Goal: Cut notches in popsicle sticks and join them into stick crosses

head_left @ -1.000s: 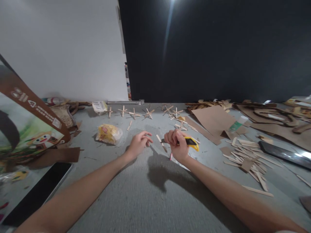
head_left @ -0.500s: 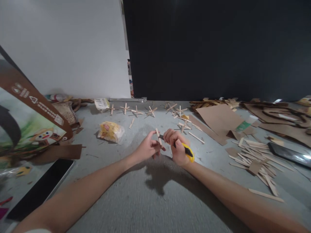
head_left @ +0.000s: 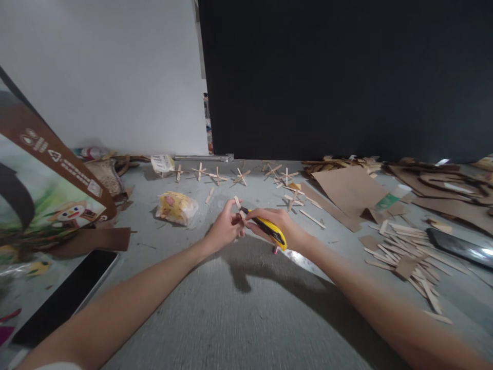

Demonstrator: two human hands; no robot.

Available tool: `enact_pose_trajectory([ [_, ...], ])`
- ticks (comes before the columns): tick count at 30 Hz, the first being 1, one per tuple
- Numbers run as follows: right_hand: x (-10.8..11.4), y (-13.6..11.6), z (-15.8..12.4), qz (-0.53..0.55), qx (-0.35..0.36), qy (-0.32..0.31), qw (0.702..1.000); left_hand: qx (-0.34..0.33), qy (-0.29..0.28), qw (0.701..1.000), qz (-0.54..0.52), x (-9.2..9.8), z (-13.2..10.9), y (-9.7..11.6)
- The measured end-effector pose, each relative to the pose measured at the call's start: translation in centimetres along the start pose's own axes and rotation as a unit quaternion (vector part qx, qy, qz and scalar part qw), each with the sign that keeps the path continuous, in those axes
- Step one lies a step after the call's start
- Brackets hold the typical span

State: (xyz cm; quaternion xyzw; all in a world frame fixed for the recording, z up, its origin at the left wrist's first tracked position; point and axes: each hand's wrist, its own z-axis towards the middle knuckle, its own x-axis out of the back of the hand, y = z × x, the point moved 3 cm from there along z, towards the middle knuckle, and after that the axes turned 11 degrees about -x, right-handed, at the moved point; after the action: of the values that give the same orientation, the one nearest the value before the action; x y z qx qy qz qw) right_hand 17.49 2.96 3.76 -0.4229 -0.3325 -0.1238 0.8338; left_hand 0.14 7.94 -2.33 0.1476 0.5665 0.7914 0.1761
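My left hand (head_left: 225,226) pinches a short wooden craft stick (head_left: 238,203) above the middle of the grey table. In my right hand (head_left: 283,224) is a yellow and black utility knife (head_left: 273,232), its front end against the stick and its rear end pointing down toward me. The fingers of both hands are close together around the stick, and the blade's exact contact is too small to make out. Past my hands stand several crossed-stick pieces (head_left: 240,177) in a row. A loose stick (head_left: 312,219) lies to the right of them.
A heap of craft sticks (head_left: 412,257) lies at right beside a dark phone-like object (head_left: 458,245). Cardboard sheets (head_left: 346,190) and a glue stick (head_left: 393,197) are behind it. On the left are a snack packet (head_left: 176,208), a phone (head_left: 65,298) and a printed bag (head_left: 57,174).
Both hands have shifted slightly left. My right hand has turned over the knife, which now lies more along the fingers with its front end at the stick.
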Motion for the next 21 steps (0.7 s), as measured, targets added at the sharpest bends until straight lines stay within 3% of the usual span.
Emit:
enact_pose_trajectory([
  [3,1.2,-0.5,0.6,-0.025,-0.041,-0.1,0.994,-0.008,0.009,1.0,-0.006,0.1,0.0,-0.1],
  [9,2.1,-1.4,0.5,-0.034,-0.077,-0.159,0.984,-0.04,0.003,0.998,0.046,-0.1,-0.4,0.5],
  [13,1.7,-1.8,0.5,-0.035,-0.091,-0.149,0.984,-0.06,0.006,0.996,0.072,0.0,-0.4,0.5],
  [18,0.8,-1.5,0.7,-0.086,-0.175,-0.095,0.976,-0.08,0.022,0.988,0.131,0.4,-0.2,0.5],
  [21,0.0,-1.5,0.3,-0.129,-0.166,-0.071,0.975,-0.08,0.026,0.986,0.147,0.5,-0.1,0.5],
])
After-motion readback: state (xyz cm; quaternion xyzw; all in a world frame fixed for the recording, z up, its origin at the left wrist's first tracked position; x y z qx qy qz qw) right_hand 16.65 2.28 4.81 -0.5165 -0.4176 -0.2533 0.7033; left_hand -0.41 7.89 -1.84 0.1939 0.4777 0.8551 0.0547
